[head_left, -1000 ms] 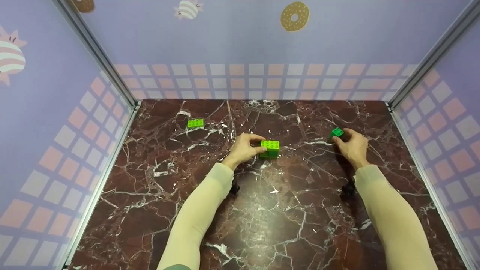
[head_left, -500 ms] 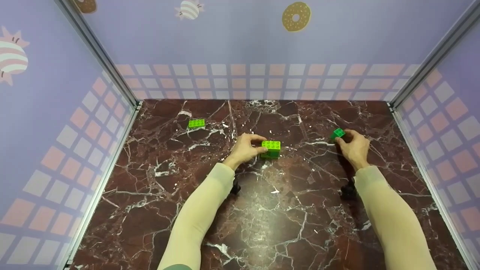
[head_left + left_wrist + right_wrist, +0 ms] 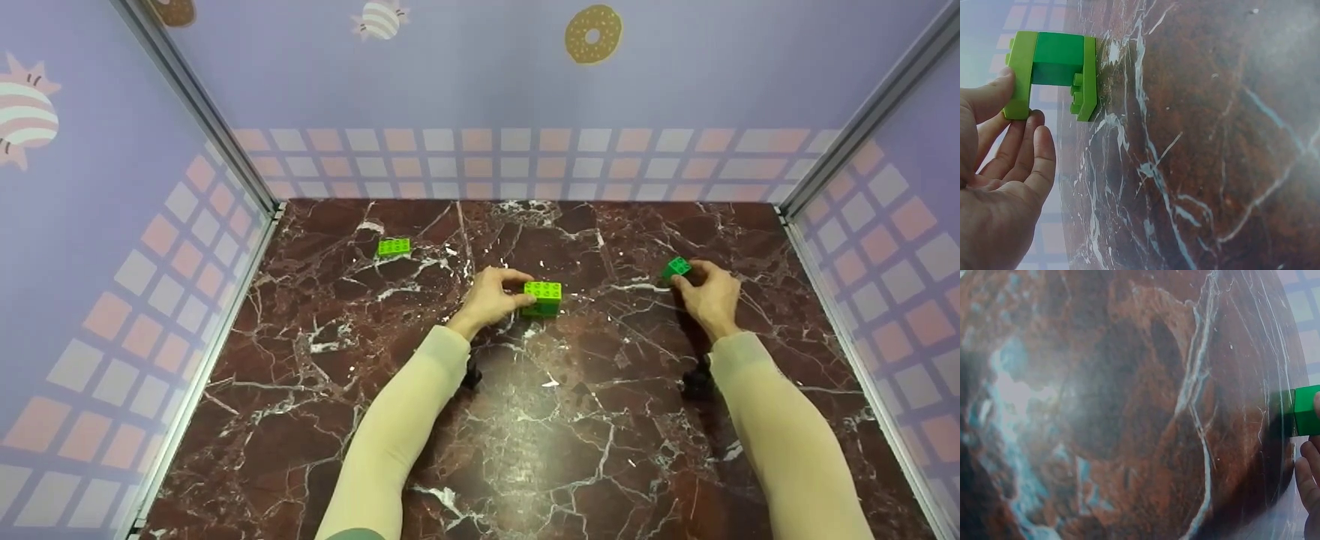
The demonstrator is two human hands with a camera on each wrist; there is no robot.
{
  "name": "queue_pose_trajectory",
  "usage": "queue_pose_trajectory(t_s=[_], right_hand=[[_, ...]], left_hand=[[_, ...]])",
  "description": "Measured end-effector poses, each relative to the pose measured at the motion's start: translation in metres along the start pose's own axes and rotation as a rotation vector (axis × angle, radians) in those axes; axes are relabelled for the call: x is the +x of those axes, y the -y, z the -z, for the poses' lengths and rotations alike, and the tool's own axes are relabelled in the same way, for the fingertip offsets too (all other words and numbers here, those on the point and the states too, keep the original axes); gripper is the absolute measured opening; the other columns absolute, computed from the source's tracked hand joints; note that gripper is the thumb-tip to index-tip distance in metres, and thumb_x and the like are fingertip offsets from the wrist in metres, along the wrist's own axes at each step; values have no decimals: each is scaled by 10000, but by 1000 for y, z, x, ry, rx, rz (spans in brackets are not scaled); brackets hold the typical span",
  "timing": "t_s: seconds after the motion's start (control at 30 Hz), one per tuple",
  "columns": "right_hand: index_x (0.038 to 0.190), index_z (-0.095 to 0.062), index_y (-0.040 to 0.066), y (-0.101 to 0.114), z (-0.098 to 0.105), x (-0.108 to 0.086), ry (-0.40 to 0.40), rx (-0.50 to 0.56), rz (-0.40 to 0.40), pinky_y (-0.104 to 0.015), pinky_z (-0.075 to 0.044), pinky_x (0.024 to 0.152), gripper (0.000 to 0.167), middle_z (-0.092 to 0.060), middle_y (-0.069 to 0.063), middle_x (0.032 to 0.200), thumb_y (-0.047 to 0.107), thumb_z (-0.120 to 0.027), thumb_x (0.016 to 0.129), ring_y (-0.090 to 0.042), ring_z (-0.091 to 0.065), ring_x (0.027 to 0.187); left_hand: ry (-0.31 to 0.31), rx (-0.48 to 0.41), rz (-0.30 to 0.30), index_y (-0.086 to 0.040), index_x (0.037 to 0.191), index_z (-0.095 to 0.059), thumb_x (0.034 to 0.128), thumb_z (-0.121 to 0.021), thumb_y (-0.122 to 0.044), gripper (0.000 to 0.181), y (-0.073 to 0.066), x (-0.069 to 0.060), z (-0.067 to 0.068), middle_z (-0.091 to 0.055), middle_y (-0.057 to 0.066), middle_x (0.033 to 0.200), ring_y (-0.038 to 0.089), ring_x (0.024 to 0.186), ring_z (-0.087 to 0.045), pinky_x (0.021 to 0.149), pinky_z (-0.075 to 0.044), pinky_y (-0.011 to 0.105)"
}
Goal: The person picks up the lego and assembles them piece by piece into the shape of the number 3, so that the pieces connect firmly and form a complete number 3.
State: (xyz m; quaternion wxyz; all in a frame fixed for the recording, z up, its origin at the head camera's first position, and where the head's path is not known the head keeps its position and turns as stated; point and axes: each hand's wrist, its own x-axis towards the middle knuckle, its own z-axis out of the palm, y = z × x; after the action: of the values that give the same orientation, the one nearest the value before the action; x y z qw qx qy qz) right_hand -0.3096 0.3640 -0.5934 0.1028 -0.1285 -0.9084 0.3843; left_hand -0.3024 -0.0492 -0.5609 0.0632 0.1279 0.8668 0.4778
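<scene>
Any lettering on the studs is too small to read; the back wall [image 3: 480, 90] carries a printed doughnut [image 3: 593, 34] and striped sweets. The marbled tabletop [image 3: 585, 450] is edged by panels at the back and both sides, with metal strips along the left and right. The block stack [image 3: 542, 298] stands near its middle, a stretch of marble between it and the dark green block [image 3: 677, 268] towards the right. The left hand [image 3: 491, 300] pinches the stack's lime top piece between thumb and fingers; the left wrist view shows a green middle block and a lime base, with a gap on the hand's side. The right hand [image 3: 709, 296] pinches the dark green block, thumb and fingers only a block's breadth apart; whether the block touches the tabletop I cannot tell. A loose lime brick [image 3: 394, 247] lies studs up, left of the stack and nearer the back edge.
</scene>
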Motion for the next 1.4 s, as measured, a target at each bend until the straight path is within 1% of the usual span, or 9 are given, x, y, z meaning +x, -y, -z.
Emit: queue_pose_trajectory(t_s=[0.17,0.37,0.6,0.73,0.83,0.97,1.07,1.2,1.4], right_hand=[[1459,-696,-23,-1,2,-1,8,5,-9,-612,-304,1356,478,-753,-299,1408,221,-783,1058,-499,-600,1431],[1473,-688,-13,-1,3,-3,20,17,-18,-645,-268,1368,484,-739,-300,1423,236,-772,1067,-520,-531,1470],[1450,-699,-13,4,2,-5,8,14,17,-629,-290,1360,469,-751,-292,1406,233,-776,1058,-501,-589,1423],[1431,-709,-27,8,2,-4,6,13,49,-626,-258,1364,462,-764,-300,1378,219,-789,1048,-496,-642,1368],[1432,-711,-27,12,1,-4,7,12,77,-616,-290,1349,465,-772,-300,1365,207,-799,1040,-491,-674,1337],[1441,-713,-15,16,-1,-4,24,5,92,-595,-429,1283,470,-777,-282,1373,205,-807,1037,-472,-722,1303],[1455,-709,-5,19,-2,-5,42,3,93,-596,-481,1249,481,-775,-277,1386,218,-808,1041,-463,-750,1276],[1454,-711,3,24,-4,-6,52,6,109,-606,-516,1208,478,-779,-274,1378,227,-807,1043,-461,-758,1254],[1426,-732,-6,32,-7,-10,41,5,172,-592,-564,1132,464,-801,-269,1329,209,-820,1025,-459,-784,1203]], left_hand=[[1,-7,11,-119,1313,-838,924,-907,-168,398,1,0,0,-834,107,1341,310,1271,-758,1172,-561,455],[-1,35,7,-136,1316,-840,930,-902,-194,395,0,0,-1,-831,94,1356,298,1291,-754,1183,-559,458],[-4,46,11,-140,1316,-841,932,-902,-196,393,0,0,-1,-833,94,1349,298,1289,-756,1186,-560,454],[-2,38,10,-131,1315,-840,933,-903,-190,391,0,0,-1,-835,99,1344,303,1285,-757,1189,-559,456],[0,25,14,-124,1316,-838,934,-902,-182,392,0,0,-1,-835,103,1341,305,1280,-756,1190,-557,462],[-3,8,28,-128,1312,-839,930,-904,-174,391,0,0,0,-836,99,1338,299,1261,-758,1177,-563,465],[-3,14,29,-132,1312,-840,931,-904,-176,389,0,0,0,-834,96,1344,295,1262,-759,1173,-566,461],[-3,34,23,-140,1315,-841,936,-904,-188,388,-1,0,0,-829,91,1360,294,1291,-753,1190,-559,459],[-1,37,20,-149,1315,-843,936,-899,-187,385,-2,0,1,-823,85,1380,296,1328,-739,1203,-543,470]])
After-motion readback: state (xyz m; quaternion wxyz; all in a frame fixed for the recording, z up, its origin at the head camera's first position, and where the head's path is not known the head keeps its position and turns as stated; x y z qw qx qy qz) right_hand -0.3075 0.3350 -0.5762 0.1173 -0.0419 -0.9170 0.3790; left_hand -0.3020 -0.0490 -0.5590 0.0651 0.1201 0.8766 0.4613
